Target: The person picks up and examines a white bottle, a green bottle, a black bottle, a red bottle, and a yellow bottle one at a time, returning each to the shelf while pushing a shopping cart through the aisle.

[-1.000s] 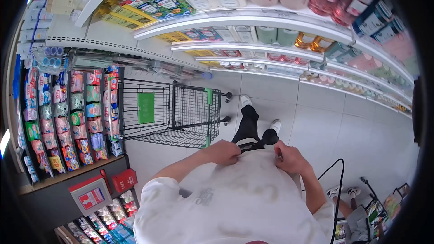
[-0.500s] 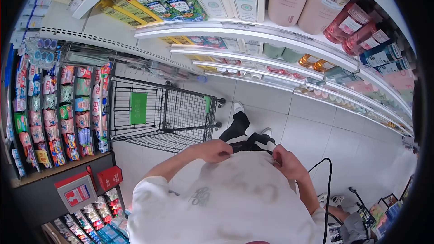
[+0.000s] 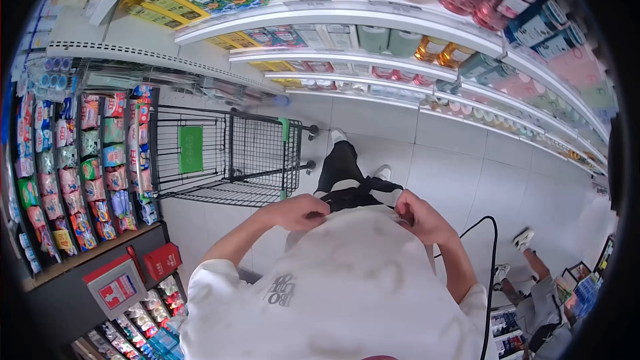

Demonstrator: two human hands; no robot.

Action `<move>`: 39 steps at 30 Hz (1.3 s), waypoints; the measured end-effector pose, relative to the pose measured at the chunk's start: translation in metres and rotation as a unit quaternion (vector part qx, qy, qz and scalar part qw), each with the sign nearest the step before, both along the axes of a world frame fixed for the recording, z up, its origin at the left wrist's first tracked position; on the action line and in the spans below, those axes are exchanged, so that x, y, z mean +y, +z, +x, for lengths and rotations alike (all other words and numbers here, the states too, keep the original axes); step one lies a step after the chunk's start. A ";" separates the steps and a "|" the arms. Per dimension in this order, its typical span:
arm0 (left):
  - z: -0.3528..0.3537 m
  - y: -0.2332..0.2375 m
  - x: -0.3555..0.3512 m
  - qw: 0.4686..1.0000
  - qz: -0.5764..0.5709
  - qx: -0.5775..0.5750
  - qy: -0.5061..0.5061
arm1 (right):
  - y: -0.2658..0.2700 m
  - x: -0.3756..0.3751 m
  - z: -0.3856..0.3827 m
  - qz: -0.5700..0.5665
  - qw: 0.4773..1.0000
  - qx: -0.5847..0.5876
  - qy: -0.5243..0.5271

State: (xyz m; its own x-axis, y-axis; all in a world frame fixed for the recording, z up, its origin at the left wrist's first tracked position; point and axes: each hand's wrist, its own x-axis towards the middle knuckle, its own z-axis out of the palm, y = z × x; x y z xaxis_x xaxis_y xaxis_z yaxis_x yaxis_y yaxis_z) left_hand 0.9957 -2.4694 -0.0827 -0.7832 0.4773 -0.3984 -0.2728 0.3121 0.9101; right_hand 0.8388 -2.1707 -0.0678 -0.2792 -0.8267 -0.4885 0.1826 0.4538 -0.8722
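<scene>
My left hand (image 3: 301, 212) is closed, its fingertips pinching the lower hem of the white shirt (image 3: 347, 273) I wear. On the other side, my right hand (image 3: 425, 218) is likewise closed on the hem. Black trousers (image 3: 339, 165) show just beyond the hem, between the two hands. A wire shopping cart (image 3: 263, 150) with a green panel stands ahead on the left, apart from my hands; no goods are visible inside it.
Shelves (image 3: 280, 17) of bottles and packets run along the front and right. Hanging packets fill a rack (image 3: 83, 160) at left, above a red-and-white box (image 3: 115, 287). A black cable (image 3: 495, 253) hangs by my right arm. Another person (image 3: 537, 300) is at lower right.
The view has shifted, and the shelves now sit higher in it. Both hands stay at the shirt hem. The other person at lower right shows more, with legs apart.
</scene>
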 end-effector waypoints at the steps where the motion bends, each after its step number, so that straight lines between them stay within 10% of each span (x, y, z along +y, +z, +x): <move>1: 0.000 -0.003 0.006 1.000 0.000 -0.003 -0.006 | -0.002 0.009 0.002 0.007 1.000 -0.011 0.000; 14: 0.015 -0.031 0.076 0.993 0.065 -0.067 0.072 | -0.021 0.097 0.028 0.031 0.993 -0.114 -0.020; 19: 0.013 -0.046 0.089 0.985 -0.053 -0.034 0.164 | -0.041 0.098 0.012 0.022 0.974 -0.043 -0.220; 24: 0.034 -0.086 0.096 0.961 0.082 -0.162 0.208 | -0.061 0.090 0.008 -0.014 0.997 -0.067 -0.039; 30: 0.059 -0.127 0.092 0.957 -0.099 -0.086 0.260 | -0.138 0.100 0.002 0.038 0.966 -0.069 -0.247; 39: 0.031 -0.106 0.086 0.979 -0.062 -0.071 0.179 | -0.203 0.080 0.018 0.153 0.952 -0.009 -0.266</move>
State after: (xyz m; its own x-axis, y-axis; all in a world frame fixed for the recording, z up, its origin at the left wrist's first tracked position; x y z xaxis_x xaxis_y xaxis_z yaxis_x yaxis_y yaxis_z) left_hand 1.0267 -2.3834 -0.1889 -0.8244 0.1230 -0.5525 -0.5058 0.2779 0.8166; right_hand 0.8564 -2.0912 -0.2707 -0.6076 -0.3893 -0.6923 0.4712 0.5250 -0.7088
